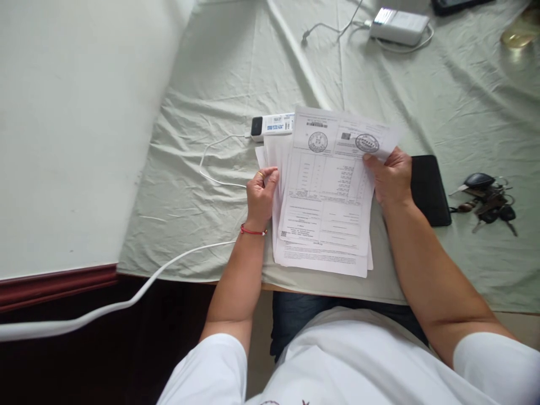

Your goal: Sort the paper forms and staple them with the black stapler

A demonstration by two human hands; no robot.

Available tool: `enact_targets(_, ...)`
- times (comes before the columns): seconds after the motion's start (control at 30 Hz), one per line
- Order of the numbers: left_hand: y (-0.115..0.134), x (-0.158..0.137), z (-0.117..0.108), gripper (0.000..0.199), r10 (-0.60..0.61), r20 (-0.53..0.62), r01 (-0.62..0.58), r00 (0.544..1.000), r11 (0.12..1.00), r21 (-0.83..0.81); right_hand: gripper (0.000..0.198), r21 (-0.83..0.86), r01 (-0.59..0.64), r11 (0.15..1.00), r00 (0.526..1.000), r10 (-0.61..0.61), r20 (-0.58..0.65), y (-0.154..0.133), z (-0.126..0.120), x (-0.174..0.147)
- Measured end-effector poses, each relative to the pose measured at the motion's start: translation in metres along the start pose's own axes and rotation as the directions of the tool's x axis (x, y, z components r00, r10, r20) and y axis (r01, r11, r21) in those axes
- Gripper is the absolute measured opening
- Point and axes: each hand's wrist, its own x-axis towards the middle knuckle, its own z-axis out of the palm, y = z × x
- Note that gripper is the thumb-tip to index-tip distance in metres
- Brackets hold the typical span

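Note:
Printed sheets of paper (324, 185) are held over the table in a loosely fanned stack. The top sheet bears two round stamps, small tables of text and a code square. My right hand (393, 177) grips the upper right edge, thumb on the printed face and fingers hidden beneath. At the left edge my left hand (262, 194) is closed in a pinch on the sheets, wearing a ring and a red wrist cord. Partly covered by the top of the stack is a white power bank (276, 125) with a dark end and a printed label.
Right of the papers lie a black case (430, 191) and a bunch of keys (487, 199). Another white power bank (399, 27) with cables sits farther back, near a dark device (459, 4) and a glass (518, 36). A white cable (139, 295) crosses the front left edge.

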Motion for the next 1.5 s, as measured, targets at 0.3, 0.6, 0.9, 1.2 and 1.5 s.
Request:
enact_targets(0.3,-0.004,0.002,0.0,0.041,-0.027,-0.039,0.025,0.999,0.998,-0.058,0.04,-0.059,0.011,0.998,1.0,-0.011,-0.004,0.004,-0.006,0.003)
enact_targets(0.6,-0.004,0.002,0.001,0.044,0.023,-0.033,-0.027,0.999,0.988,-0.154,0.03,-0.088,0.047,0.995,0.995,-0.055,-0.085,0.003,-0.007,0.006)
enact_targets(0.9,-0.006,0.003,0.0,0.069,0.121,-0.011,-0.122,0.993,0.989,-0.087,0.022,-0.158,0.096,0.983,0.983,-0.119,-0.14,0.0,-0.008,0.006)
enact_targets(1.2,0.005,-0.002,0.002,0.021,0.082,-0.017,-0.081,0.997,0.996,0.034,0.026,-0.127,0.08,0.989,0.989,-0.094,-0.113,0.004,-0.008,0.006)
enact_targets(1.5,0.005,-0.004,0.003,0.037,0.041,0.084,-0.044,0.996,0.998,0.039,0.033,-0.106,0.076,0.991,0.99,-0.088,-0.11,-0.006,0.0,0.001)
